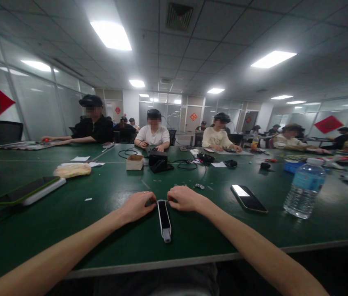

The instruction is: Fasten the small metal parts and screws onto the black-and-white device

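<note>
A slim white pen-like device [164, 218] with a long black face lies on the green table [115, 246], its narrower tip pointing toward me. My left hand [139, 204] rests just left of its far end, fingers curled and pinched together. On the other side, my right hand [183, 198] is also closed, with its fingertips near the device's top right corner. Whether either hand touches the device or pinches something tiny, I cannot make out. Small metallic pieces [199, 186] lie just beyond my right hand.
A lit phone [249, 198] and a water bottle [305, 191] stand to the right. A green-edged tablet [26, 190] and a plastic-wrapped item [72, 170] are at left. Ahead are a small cardboard box [134, 163], a black stand [159, 161], and cables. Several people sit across.
</note>
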`<state>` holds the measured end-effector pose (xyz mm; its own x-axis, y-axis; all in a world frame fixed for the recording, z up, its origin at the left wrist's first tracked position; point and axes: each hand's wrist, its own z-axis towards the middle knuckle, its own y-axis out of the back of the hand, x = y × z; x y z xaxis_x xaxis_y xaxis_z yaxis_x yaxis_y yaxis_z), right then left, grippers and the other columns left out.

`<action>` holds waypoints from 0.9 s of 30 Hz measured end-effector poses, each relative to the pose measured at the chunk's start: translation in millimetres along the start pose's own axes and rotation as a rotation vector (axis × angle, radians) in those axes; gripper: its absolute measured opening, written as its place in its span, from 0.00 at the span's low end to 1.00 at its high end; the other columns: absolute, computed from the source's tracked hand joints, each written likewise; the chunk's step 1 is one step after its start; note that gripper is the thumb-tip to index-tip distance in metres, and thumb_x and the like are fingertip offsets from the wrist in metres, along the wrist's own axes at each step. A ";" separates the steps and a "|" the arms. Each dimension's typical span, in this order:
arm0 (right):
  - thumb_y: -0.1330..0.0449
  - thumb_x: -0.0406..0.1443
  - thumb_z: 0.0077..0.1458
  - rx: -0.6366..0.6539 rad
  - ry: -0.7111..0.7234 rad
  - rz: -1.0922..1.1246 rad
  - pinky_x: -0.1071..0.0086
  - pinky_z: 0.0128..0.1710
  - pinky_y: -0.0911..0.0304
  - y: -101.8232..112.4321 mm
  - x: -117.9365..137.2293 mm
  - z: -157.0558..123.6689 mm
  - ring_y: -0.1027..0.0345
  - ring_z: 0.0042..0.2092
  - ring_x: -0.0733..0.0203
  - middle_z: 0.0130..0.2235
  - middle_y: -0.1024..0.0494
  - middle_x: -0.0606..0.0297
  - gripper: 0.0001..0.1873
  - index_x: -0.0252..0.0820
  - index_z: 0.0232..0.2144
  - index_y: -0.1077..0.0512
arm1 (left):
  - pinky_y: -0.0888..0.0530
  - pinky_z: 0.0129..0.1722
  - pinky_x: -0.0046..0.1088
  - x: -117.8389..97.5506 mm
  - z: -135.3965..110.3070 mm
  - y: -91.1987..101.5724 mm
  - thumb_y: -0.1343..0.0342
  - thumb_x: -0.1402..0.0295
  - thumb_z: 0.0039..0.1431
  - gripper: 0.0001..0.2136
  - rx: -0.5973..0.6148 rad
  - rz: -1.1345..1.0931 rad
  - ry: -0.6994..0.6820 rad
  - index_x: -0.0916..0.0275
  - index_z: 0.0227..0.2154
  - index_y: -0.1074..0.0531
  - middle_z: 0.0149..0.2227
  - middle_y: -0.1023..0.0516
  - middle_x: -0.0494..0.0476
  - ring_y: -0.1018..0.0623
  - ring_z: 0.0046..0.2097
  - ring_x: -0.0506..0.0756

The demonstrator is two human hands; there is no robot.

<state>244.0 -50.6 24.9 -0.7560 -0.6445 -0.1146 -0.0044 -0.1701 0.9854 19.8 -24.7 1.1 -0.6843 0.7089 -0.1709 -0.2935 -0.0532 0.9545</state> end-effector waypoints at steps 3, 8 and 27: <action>0.44 0.34 0.58 0.004 -0.001 -0.006 0.69 0.37 0.42 0.1 0.0 0.0 0.31 0.40 0.58 0.37 0.24 0.58 0.08 0.37 0.37 0.26 | 0.31 0.34 0.27 2.2 0.9 -2.9 0.48 0.65 0.60 0.08 -0.015 0.007 0.002 0.60 0.38 0.27 0.33 0.23 0.52 0.24 0.34 0.54; 0.44 0.34 0.58 0.001 0.006 0.007 0.70 0.37 0.42 0.7 -0.2 -0.4 0.31 0.40 0.59 0.37 0.24 0.58 0.08 0.37 0.37 0.26 | 0.32 0.33 0.27 1.5 1.0 -1.6 0.48 0.64 0.60 0.08 0.001 0.011 0.013 0.60 0.39 0.27 0.34 0.23 0.53 0.24 0.34 0.54; 0.44 0.34 0.58 0.016 -0.008 0.027 0.69 0.37 0.42 6.5 3.5 -2.0 0.31 0.39 0.58 0.37 0.23 0.58 0.08 0.36 0.37 0.26 | 0.31 0.33 0.27 -3.4 -0.7 4.3 0.49 0.65 0.59 0.08 0.011 -0.020 -0.001 0.60 0.38 0.27 0.35 0.22 0.54 0.24 0.35 0.54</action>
<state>242.7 -55.4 30.7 -0.7615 -0.6424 -0.0867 0.0058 -0.1406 0.9900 20.3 -27.9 5.6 -0.6776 0.7104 -0.1901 -0.2998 -0.0309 0.9535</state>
